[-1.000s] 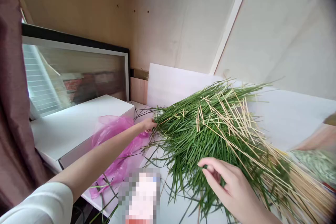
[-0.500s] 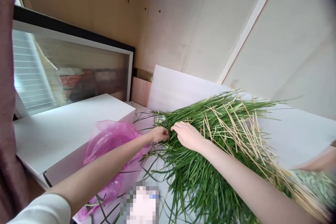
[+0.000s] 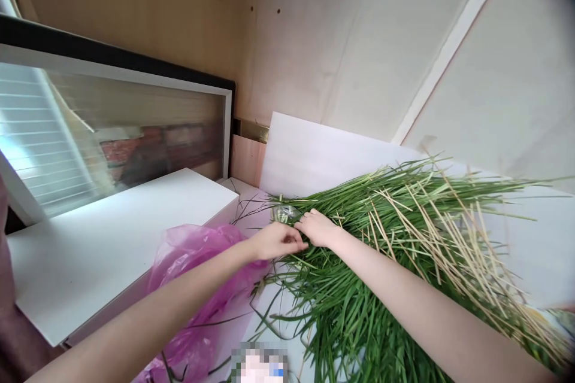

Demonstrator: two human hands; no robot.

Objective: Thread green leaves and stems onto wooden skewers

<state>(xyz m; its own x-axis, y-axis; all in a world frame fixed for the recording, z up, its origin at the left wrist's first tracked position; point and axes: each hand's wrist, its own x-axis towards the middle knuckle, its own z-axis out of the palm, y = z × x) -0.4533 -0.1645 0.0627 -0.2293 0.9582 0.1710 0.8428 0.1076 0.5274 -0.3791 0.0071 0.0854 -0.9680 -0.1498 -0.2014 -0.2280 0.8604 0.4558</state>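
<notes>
Both the left hand (image 3: 276,240) and the right hand (image 3: 318,229) sit close together, fingers partly curled, though whether they grip anything I cannot tell, at the left end of green leaves (image 3: 381,311) topped with pale stalks (image 3: 431,236), heaped toward the worktop's (image 3: 265,294) back edge, beside a pink bag (image 3: 195,275).

Inscriptions: no text, label, brand, number or sign can be read. Pixelated patch (image 3: 263,367), lower edge: pink, white and blue blocks shown, detail obscured.
</notes>
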